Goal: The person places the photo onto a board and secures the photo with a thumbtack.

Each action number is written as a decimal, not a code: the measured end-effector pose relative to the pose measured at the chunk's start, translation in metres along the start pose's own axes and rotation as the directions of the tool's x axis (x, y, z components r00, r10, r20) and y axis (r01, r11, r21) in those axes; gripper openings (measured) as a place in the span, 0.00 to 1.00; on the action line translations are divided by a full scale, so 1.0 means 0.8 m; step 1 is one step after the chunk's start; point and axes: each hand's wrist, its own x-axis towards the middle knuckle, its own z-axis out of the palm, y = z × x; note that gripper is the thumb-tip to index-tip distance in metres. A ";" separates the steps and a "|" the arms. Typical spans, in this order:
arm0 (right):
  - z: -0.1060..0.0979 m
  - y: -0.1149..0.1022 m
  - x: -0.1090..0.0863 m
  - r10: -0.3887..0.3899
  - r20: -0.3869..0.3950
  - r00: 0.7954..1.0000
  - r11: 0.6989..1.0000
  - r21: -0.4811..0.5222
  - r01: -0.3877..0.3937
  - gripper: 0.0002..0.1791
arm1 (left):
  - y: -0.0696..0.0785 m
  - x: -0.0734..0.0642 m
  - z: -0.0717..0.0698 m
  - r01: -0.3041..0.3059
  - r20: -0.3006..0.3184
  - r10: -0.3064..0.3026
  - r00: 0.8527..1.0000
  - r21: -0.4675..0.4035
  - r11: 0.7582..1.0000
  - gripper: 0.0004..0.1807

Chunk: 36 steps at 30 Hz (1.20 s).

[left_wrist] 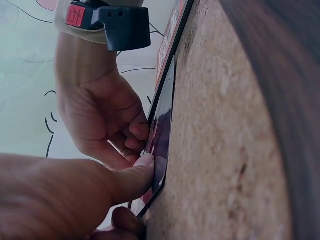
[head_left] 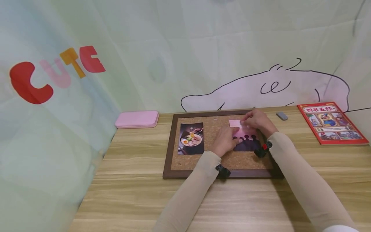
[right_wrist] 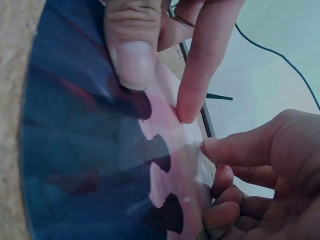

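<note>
A photo with a pink sky and dark silhouettes lies on the right half of a framed corkboard. My left hand presses on its left side, thumb on the silhouettes and a finger higher up on the pink part. At the photo's upper edge, my right hand pinches a pin between thumb and finger. In the right wrist view its thin metal point shows against the pink paper; the pin's head is hidden by the fingertips. Both hands are close together over the photo.
A ramen photo is pinned on the board's left half. Beyond the board, a pink case lies at the back left. A grey eraser and a red book lie to the right. A printed curtain hangs behind the table.
</note>
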 end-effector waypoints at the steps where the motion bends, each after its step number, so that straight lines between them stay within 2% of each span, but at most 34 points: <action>1: 0.000 0.000 0.001 0.003 0.004 1.000 1.000 -0.002 -0.003 0.18 | 0.000 0.000 0.000 -0.002 -0.001 0.002 1.000 0.006 1.000 0.28; 8: -0.002 -0.002 0.003 0.045 0.023 0.999 0.999 -0.012 -0.044 0.17 | -0.002 0.001 -0.001 -0.032 -0.003 0.032 0.999 0.015 0.999 0.27; 12: 0.000 -0.005 0.005 0.034 0.021 0.999 0.999 -0.041 -0.033 0.16 | -0.003 0.000 0.000 -0.014 -0.005 0.014 1.000 -0.003 1.000 0.27; 18: 0.003 -0.008 0.008 0.034 0.016 0.999 0.995 -0.097 -0.033 0.14 | -0.005 -0.002 0.002 -0.035 -0.013 0.035 0.999 0.002 0.999 0.27; 23: 0.004 -0.010 0.008 0.035 0.028 0.999 0.995 -0.096 -0.032 0.15 | -0.007 -0.002 0.002 -0.038 -0.021 0.038 0.999 -0.004 0.999 0.27; 30: 0.004 0.001 0.003 -0.022 -0.006 1.000 0.996 -0.083 0.022 0.17 | -0.007 -0.003 -0.003 -0.017 0.005 0.017 1.000 -0.045 0.999 0.25; 32: 0.005 0.005 0.003 -0.028 -0.028 0.999 0.995 -0.099 0.025 0.19 | -0.008 -0.003 -0.005 -0.029 0.013 0.030 0.999 -0.065 0.997 0.23; 36: 0.011 0.011 -0.002 -0.104 -0.054 0.993 0.983 -0.158 0.094 0.23 | -0.013 -0.004 -0.012 -0.075 0.031 0.078 0.996 -0.093 0.993 0.20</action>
